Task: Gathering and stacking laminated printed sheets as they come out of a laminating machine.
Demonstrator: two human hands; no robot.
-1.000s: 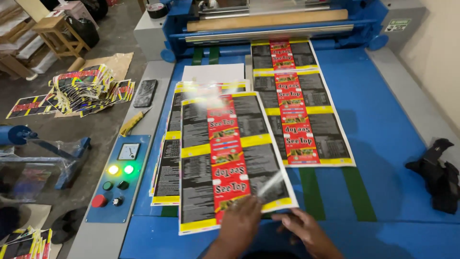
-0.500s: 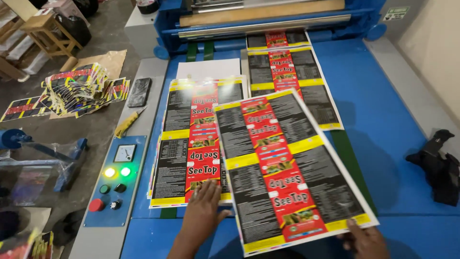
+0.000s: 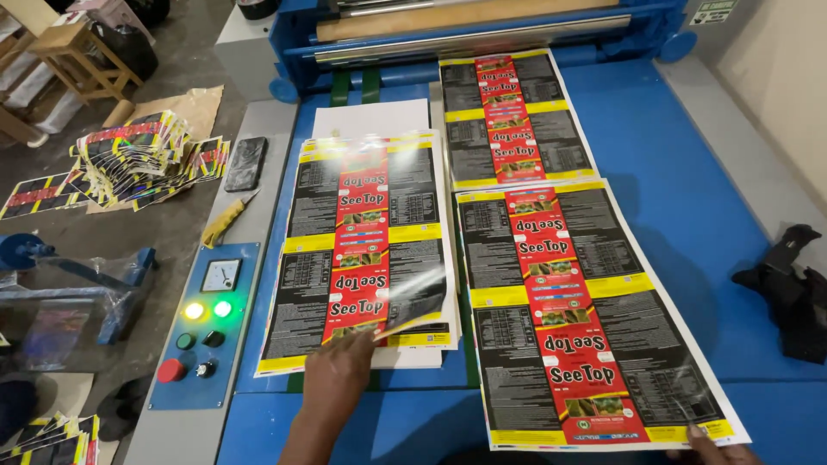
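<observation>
My left hand [image 3: 338, 376] rests on the near edge of a stack of glossy printed sheets [image 3: 362, 250], black with yellow bands and a red centre strip, and its fingers lift the top sheet's near right corner. My right hand [image 3: 708, 444], only partly in view at the bottom edge, pinches the near right corner of a single printed sheet [image 3: 577, 301] lying flat on the blue machine bed [image 3: 689, 172]. Ahead of it another printed sheet [image 3: 515, 116] runs under the machine's roller [image 3: 482, 21].
A control panel [image 3: 207, 323] with a dial, lit yellow and green lamps and a red button sits left of the stack. A phone [image 3: 245, 162] and a yellow knife [image 3: 226, 220] lie beyond it. Black cloth [image 3: 788, 288] lies at right. Piled prints [image 3: 129, 159] cover the floor at left.
The single sheet has been carried right off the stack and laid flat behind the sheet at the roller. My left hand has come to the stack's near edge and lifts the top sheet's corner.
</observation>
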